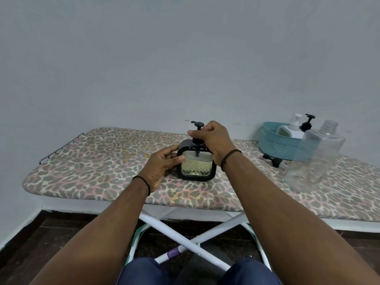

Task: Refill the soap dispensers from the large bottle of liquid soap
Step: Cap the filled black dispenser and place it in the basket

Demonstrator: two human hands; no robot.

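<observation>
Fingers (202,130) of the right hand (213,140) curl round the pump collar to turn it, while the left hand (162,163) grips the black soap dispenser (196,163) upright, steadying it mid-surface (92,161); the large bottle (316,155) stands uncapped at right.

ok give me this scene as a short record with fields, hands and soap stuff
surface: ironing board
left hand: grips side of black soap dispenser
right hand: grips the dispenser's pump collar
dispenser: upright, yellowish liquid inside
large clear bottle: right side, uncapped
teal basket: holds two more dispensers
</observation>
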